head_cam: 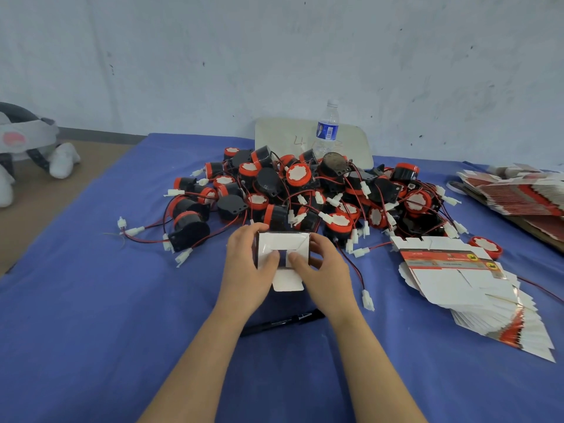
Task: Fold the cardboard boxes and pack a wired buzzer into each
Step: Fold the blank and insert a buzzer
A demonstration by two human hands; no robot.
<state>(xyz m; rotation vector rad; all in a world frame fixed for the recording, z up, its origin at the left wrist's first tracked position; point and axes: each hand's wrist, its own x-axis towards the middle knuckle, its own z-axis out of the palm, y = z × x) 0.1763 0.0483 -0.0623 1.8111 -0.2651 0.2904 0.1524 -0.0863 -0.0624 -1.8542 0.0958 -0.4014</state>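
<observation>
A small white cardboard box (282,244) stands on the blue cloth at the centre, its end flaps facing me and one rounded flap hanging down toward me. My left hand (247,270) grips its left side, thumb pressing on a flap. My right hand (320,267) grips the right side, thumb on the flaps too. Behind the box lies a heap of black and red wired buzzers (305,190) with white plugs. A fanned stack of flat box blanks (464,282) lies at the right.
A black pen (283,322) lies between my forearms. A water bottle (327,129) stands on a white board behind the heap. More flat blanks (518,190) are stacked at the far right. A headset (27,138) lies on the brown table at left.
</observation>
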